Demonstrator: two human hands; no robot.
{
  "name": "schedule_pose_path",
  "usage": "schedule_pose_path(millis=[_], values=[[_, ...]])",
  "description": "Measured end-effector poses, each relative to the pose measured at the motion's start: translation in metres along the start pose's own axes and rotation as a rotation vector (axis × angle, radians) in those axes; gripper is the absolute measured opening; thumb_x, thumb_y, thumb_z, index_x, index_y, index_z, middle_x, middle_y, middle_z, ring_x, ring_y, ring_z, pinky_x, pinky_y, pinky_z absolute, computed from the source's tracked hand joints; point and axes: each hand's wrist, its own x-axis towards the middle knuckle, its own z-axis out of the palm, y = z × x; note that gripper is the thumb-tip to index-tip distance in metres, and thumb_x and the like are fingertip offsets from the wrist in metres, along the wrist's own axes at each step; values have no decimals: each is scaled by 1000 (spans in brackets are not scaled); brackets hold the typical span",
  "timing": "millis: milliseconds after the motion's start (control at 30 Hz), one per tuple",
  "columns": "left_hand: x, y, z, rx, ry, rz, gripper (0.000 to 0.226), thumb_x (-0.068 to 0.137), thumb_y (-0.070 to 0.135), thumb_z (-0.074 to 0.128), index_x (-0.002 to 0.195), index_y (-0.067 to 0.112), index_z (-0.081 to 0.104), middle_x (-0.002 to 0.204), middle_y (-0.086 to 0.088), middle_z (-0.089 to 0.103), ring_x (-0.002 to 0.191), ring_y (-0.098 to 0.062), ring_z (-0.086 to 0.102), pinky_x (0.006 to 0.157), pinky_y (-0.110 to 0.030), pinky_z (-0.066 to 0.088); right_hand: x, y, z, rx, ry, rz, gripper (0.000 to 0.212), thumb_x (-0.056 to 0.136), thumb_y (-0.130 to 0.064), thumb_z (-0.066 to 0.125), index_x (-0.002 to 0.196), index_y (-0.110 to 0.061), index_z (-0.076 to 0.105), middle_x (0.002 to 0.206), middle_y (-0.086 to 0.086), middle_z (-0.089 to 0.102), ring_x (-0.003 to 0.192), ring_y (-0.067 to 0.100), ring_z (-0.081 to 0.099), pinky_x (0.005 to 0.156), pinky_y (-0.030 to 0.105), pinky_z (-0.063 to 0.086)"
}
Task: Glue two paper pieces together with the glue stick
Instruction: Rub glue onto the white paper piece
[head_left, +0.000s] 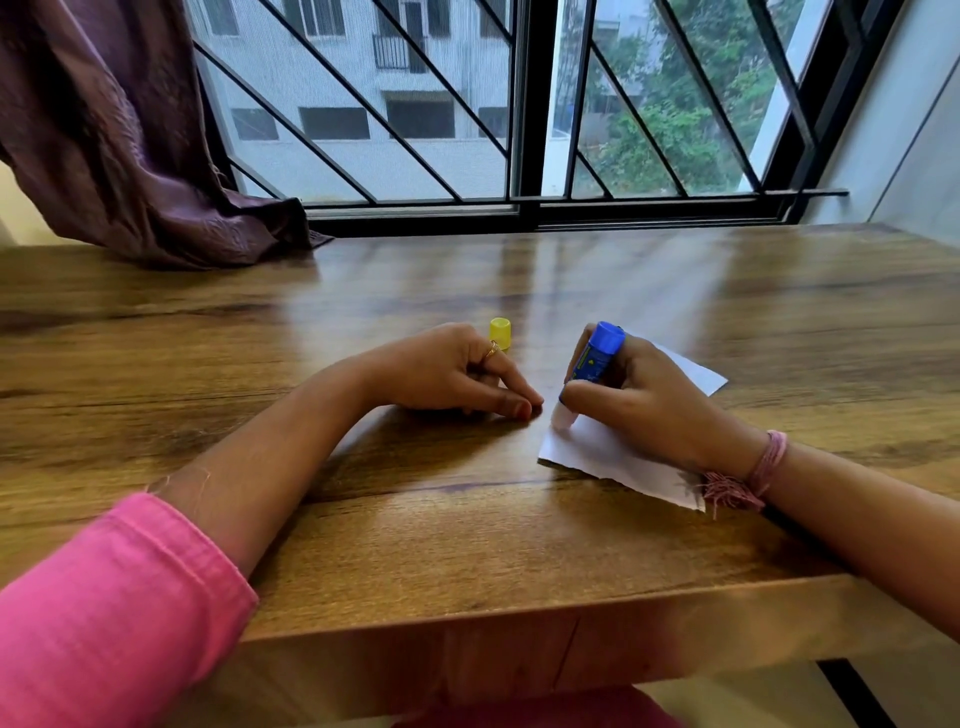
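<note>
Right hand (639, 400) fingers grip the glue stick (597, 356), tip on the paper (613, 452). Left hand (447, 371) fingers, relaxed, rest on the counter (415, 519) near the yellow cap (500, 331).

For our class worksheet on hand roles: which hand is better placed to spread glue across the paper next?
Right hand: it grips the glue stick, tip on the paper. Left hand holds nothing.

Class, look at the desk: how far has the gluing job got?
Done: the yellow cap is off, standing on the table. In hand: the right hand rubs the glue stick on the white paper. Left: a second piece, not visible, must be pressed on.
</note>
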Motion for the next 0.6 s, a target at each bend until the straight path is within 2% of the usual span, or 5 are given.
schedule_pose_path(millis=[100,200,267,367,600], values=[[-5,6,-3,-70,20,-17,17,88,20,65,103,15,72,48,11,46,44,-3,39,47,-13,31,0,2,0,0,15,20,31,69,-32,61,75,-2,59,80,28,62,63,22,51,60,37,41],[-14,22,-4,-131,-64,22,10,90,13,62,97,9,68,49,8,45,44,-7,43,47,-14,38,0,2,1,26,18,32,16,69,-30,60,65,-15,63,75,24,64,62,31,53,60,41,44],[-19,37,2,-102,-162,57,10,89,18,63,98,14,67,50,4,49,43,-8,47,48,-14,40,2,4,0,104,58,58,12,70,-26,59,59,-23,64,58,4,61,51,18,49,50,29,40],[-25,52,14,16,-232,77,31,87,32,67,117,27,61,50,6,52,42,-7,46,49,-11,35,3,4,-1,232,84,117,17,73,-22,58,57,-24,64,41,-14,48,37,0,40,39,8,30],[-47,56,45,509,12,104,74,80,74,41,143,37,33,49,3,51,47,-9,49,49,-26,40,4,5,-1,195,83,122,20,75,-26,56,64,-20,72,41,-14,46,36,2,38,38,10,29]])
